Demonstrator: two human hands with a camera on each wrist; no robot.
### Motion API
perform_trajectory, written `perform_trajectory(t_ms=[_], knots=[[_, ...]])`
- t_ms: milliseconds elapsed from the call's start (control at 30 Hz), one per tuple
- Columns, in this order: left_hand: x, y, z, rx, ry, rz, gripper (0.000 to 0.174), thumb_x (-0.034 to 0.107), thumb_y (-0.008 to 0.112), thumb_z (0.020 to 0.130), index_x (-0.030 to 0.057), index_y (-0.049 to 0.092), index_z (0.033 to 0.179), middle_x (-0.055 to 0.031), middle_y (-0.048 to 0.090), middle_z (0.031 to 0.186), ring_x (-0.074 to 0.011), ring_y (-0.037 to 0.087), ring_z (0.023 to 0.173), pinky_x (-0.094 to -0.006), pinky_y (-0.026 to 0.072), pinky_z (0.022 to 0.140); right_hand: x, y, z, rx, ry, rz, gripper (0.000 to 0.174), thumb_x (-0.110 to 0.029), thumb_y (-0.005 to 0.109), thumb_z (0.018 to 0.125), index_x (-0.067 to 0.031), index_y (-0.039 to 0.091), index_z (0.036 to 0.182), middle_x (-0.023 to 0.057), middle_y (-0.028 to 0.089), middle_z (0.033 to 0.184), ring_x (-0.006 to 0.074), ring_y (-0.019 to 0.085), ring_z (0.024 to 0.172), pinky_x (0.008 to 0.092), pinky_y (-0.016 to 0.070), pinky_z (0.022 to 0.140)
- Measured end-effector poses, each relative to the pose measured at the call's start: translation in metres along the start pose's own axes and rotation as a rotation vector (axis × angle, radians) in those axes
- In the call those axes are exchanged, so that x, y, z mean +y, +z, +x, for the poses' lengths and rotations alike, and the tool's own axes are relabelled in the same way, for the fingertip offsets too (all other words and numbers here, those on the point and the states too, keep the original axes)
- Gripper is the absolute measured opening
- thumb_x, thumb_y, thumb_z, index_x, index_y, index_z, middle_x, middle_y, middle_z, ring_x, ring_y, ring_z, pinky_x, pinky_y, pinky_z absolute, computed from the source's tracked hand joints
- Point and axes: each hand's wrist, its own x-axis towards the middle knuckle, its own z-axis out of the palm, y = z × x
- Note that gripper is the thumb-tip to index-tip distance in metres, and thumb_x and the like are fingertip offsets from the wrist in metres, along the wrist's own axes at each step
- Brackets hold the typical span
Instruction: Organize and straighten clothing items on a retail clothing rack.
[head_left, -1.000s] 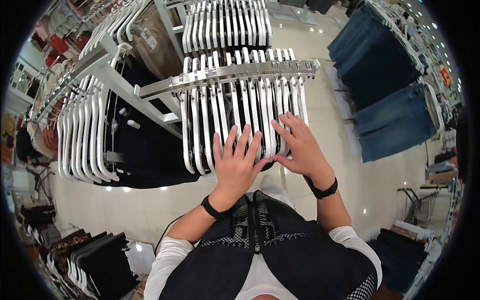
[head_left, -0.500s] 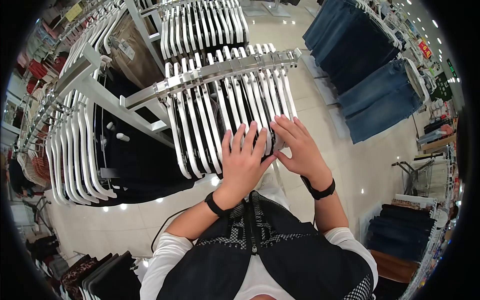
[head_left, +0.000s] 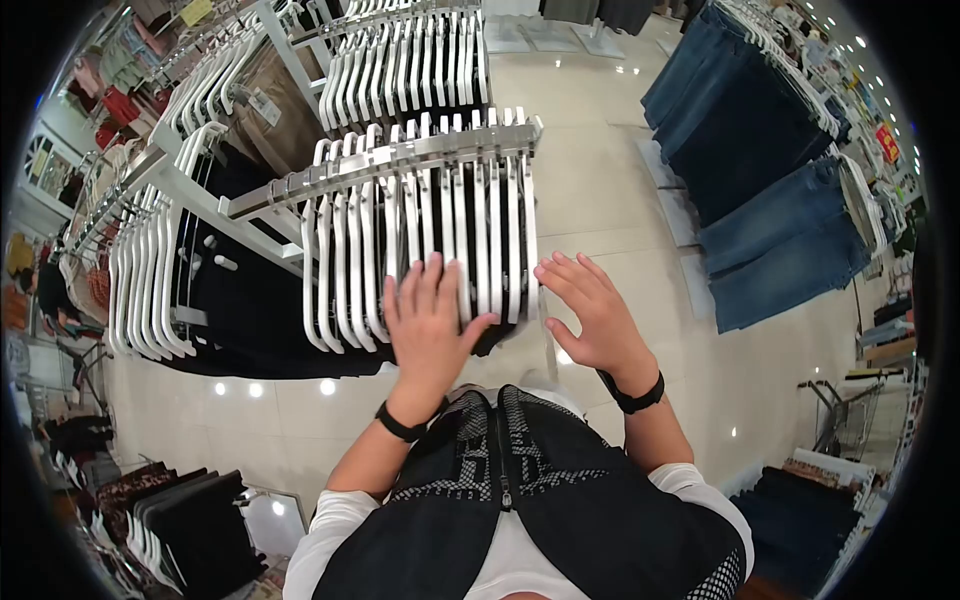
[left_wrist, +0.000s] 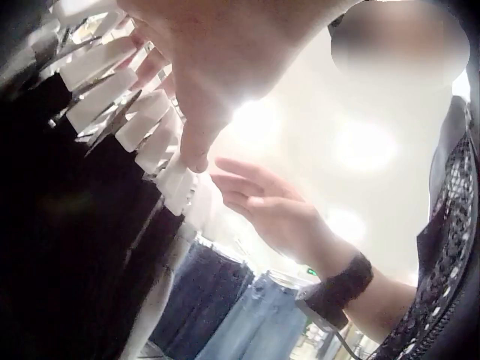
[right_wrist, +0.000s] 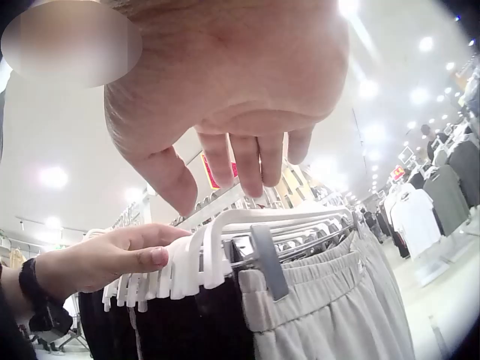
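Observation:
A row of white hangers [head_left: 345,260] hangs from a metal rail [head_left: 260,203] in front of me. My left hand [head_left: 428,325] rests on the hangers around the middle of the row, fingers straight and spread. At the row's right end, my right hand [head_left: 595,315] is held with its fingers extended and thumb apart, fingertips right by the last hanger. Dark garments [left_wrist: 67,210] hang below the hangers in the left wrist view. The right wrist view shows light grey elastic-waist trousers [right_wrist: 330,292] on the end hanger, held by a grey clip [right_wrist: 268,262], below my right palm.
To the left, another rack holds white hangers [head_left: 135,285] with black trousers [head_left: 240,310]. A further row of hangers [head_left: 400,65] stands behind. Blue jeans [head_left: 785,235] hang on the right across the tiled floor [head_left: 600,150]. Dark clothes [head_left: 195,520] hang at lower left.
My left hand has moved left over the hangers, and the gap between my hands has widened. The rail and hangers appear farther left in the head view.

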Motion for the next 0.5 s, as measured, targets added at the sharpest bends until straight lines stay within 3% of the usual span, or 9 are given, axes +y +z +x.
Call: perform_trajectory(t_ms=[133,233,333,500], knots=[[0.004,0.007,-0.014,0.046,-0.055,0.043,0.067,0.031,0.076,0.085,0.0038,0.056,0.143,-0.0156,0.053,0.151,-0.0354,0.043,0.144,-0.0600,0.0157,0.124,0.030,-0.013,-0.013,-0.008,-0.030,0.046,0.065,-0.008,0.073,0.081,-0.0089,0.058,0.144,0.0118,0.061,0.143,0.0313,0.052,0.140,0.0505,0.0364,0.121],[0.022,0.014,-0.017,0.092,-0.103,0.082,0.070,0.037,0.078,0.085,0.0042,0.055,0.143,-0.0149,0.054,0.151,-0.0355,0.042,0.145,-0.0614,0.0132,0.125,0.048,-0.013,-0.016,-0.031,-0.082,0.107,0.065,-0.008,0.073,0.081,-0.0084,0.057,0.144,0.0124,0.061,0.142,0.0322,0.053,0.139,0.0506,0.0378,0.120],[0.030,0.022,-0.016,0.119,-0.152,0.176,0.080,0.053,0.079,0.083,0.0049,0.058,0.142,-0.0136,0.056,0.147,-0.0334,0.046,0.143,-0.0618,0.0164,0.125,0.056,-0.016,-0.019,-0.079,-0.140,0.147,0.065,-0.008,0.072,0.081,-0.0081,0.057,0.144,0.0128,0.061,0.142,0.0327,0.053,0.138,0.0506,0.0382,0.120],[0.038,0.029,-0.020,0.123,-0.212,0.199,0.084,0.054,0.078,0.083,0.0035,0.054,0.145,-0.0166,0.054,0.149,-0.0348,0.043,0.145,-0.0622,0.0133,0.125,0.068,-0.020,-0.024,-0.105,-0.166,0.165,0.064,-0.008,0.071,0.083,-0.0078,0.056,0.145,0.0132,0.061,0.142,0.0335,0.053,0.138,0.0506,0.0386,0.119]])
